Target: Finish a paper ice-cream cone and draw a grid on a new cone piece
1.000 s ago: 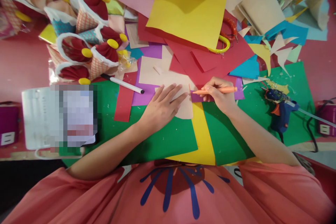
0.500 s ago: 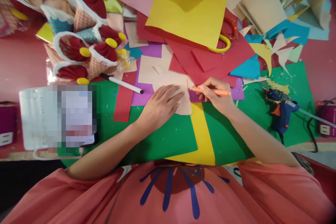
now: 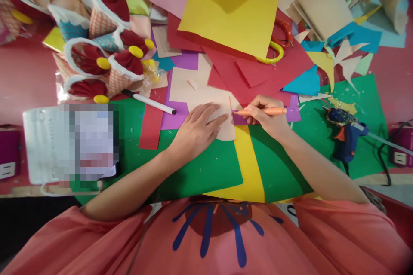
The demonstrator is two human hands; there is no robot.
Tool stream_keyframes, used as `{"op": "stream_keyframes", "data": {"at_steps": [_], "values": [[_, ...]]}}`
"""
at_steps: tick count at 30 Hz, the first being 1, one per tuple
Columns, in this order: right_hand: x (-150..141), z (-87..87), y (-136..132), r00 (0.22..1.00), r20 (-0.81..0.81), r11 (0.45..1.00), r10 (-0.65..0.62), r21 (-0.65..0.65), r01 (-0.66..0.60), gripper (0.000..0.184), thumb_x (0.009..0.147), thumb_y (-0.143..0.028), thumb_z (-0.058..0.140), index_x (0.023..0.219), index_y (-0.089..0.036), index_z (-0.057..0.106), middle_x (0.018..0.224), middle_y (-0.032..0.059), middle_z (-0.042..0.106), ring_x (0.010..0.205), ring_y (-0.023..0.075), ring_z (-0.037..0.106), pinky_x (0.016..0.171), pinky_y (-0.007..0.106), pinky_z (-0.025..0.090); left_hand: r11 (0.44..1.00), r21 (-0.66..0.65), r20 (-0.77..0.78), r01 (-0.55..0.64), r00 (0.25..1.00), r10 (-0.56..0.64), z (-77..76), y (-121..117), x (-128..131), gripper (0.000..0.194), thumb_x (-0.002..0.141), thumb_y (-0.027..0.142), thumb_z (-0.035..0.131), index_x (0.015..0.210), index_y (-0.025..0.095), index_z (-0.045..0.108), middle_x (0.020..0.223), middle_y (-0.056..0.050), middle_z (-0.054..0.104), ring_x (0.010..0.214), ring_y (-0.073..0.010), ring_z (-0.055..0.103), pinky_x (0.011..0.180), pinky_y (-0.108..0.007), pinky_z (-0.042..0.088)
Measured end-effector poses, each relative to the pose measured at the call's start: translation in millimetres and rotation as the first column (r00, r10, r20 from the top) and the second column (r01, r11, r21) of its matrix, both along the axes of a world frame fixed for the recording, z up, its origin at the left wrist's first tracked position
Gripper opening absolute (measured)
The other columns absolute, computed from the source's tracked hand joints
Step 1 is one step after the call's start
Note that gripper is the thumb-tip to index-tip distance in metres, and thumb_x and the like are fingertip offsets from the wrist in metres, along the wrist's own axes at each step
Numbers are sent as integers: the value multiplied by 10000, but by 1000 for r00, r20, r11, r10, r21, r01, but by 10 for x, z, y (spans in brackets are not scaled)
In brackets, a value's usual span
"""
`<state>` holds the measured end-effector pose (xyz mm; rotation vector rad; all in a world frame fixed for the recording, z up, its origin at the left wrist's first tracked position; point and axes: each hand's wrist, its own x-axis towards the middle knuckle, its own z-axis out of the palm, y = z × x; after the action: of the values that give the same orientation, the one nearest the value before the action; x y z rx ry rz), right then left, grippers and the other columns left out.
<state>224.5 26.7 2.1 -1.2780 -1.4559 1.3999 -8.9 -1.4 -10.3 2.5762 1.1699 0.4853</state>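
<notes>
My left hand (image 3: 201,126) lies flat on a piece of cream paper (image 3: 227,131), fingers stretched out and slightly apart. Between the fingers of my right hand (image 3: 263,111) is an orange marker (image 3: 274,111), its tip at the paper's right edge. A short orange line (image 3: 230,103) runs along that edge. Purple paper (image 3: 292,111) shows beneath my right hand. To the left of my left hand, a white marker (image 3: 158,104) with a black cap rests across a red strip (image 3: 151,131).
Green sheets (image 3: 206,172) and a yellow strip (image 3: 247,150) cover the table's near part. A blue glue gun (image 3: 345,139) lies at right, a pixelated phone (image 3: 97,142) at left. Fabric cones (image 3: 125,68) crowd the back left. Scissors (image 3: 275,53) sit partly under yellow paper (image 3: 232,4).
The orange marker's tip has moved slightly down and right along the paper's edge, and the orange line looks longer. My left hand has stayed in place.
</notes>
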Motion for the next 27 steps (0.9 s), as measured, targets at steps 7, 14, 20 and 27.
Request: {"op": "stream_keyframes", "data": {"at_steps": [7,14,20,27], "values": [[1,7,-17,998,60,997,15,74,-19,258,865,-380,614,713,-173,589,583,-21,621,521,82,586,504,208,450,1000,30,3,8,1000,-8,-6,-10,2,340,974,194,467,1291,215,588,1371,-139,536,1328,-305,485,1097,-526,439],[9,18,-1,999,49,1000,16,25,-17,268,818,-344,643,619,-182,565,555,-21,630,480,78,556,462,206,430,1000,20,7,5,1000,-5,-8,-8,2,346,975,197,465,1292,214,603,1369,-148,545,1331,-307,491,1104,-525,430],[-18,33,-16,995,-67,997,-76,13,77,255,833,-348,636,652,-177,581,566,-22,646,457,67,576,435,182,446,1000,-22,-43,-19,999,18,-28,-12,-17,409,998,246,438,1400,239,508,1479,-158,472,1430,-331,391,1140,-585,365],[-21,7,-14,1000,-16,999,-20,35,21,270,862,-380,633,701,-168,585,575,-23,630,489,65,574,463,182,453,1000,2,-37,-7,999,7,-37,-11,-23,397,993,220,452,1383,236,525,1488,-175,460,1439,-341,384,1124,-555,399]]}}
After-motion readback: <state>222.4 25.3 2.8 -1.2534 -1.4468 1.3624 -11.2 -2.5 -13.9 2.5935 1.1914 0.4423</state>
